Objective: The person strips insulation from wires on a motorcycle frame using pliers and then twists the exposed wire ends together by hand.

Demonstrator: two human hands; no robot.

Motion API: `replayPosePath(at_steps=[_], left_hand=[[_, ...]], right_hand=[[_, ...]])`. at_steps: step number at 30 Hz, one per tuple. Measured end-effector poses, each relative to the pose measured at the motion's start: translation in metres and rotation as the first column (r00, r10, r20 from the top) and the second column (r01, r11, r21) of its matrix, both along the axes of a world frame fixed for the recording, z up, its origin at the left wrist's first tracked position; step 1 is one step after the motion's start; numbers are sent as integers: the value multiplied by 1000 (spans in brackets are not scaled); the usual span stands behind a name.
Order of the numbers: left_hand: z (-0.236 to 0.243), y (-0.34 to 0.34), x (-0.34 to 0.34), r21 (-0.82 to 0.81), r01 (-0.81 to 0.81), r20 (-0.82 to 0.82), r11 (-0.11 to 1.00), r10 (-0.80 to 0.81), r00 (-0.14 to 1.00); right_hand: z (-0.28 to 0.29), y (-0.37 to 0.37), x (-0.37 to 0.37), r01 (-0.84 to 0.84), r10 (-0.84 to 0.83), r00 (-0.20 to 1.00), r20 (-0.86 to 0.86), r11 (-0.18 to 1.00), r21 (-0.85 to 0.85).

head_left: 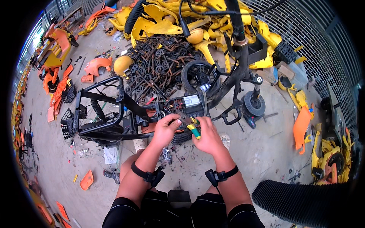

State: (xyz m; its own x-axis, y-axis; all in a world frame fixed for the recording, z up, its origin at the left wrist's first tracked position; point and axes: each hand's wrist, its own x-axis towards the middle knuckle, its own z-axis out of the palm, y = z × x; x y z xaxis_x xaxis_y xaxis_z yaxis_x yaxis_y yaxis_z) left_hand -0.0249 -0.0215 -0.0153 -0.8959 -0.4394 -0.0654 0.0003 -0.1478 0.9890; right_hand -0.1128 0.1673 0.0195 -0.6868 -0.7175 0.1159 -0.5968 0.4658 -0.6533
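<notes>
Pliers with green and yellow handles [195, 132] are in my right hand [208, 136], its fingers wrapped round them. Just left of the pliers' dark jaws, my left hand [164, 131] is closed in a pinch; what lies between its fingertips is too small to make out. Both hands are above the middle of a stripped black scooter frame [131, 99], which lies across in front of me. In its middle, just beyond my hands, sits a silver metal box [191, 100] among dark cables.
Rusty metal parts [159, 62] form a heap beyond the frame, with yellow body panels [163, 26] piled behind. A wheel with drum [254, 104] and a power drill [249, 121] are to the right. Another drill [111, 174] lies left. A black ribbed hose [296, 201] fills the lower right.
</notes>
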Motion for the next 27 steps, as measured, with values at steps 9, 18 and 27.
replayPosePath(at_steps=[9,18,27], left_hand=[[-23,-18,-19,31,-73,87,997,71,994],[-21,-20,-23,-70,-154,-76,986,148,986],[-18,-35,-20,-392,-192,-222,900,110,969]], right_hand=[[-27,-38,-2,109,-107,994,-26,988,109],[-43,-56,-5,93,-91,996,25,995,-48],[-31,-58,-17,15,-19,999,-39,994,-106]])
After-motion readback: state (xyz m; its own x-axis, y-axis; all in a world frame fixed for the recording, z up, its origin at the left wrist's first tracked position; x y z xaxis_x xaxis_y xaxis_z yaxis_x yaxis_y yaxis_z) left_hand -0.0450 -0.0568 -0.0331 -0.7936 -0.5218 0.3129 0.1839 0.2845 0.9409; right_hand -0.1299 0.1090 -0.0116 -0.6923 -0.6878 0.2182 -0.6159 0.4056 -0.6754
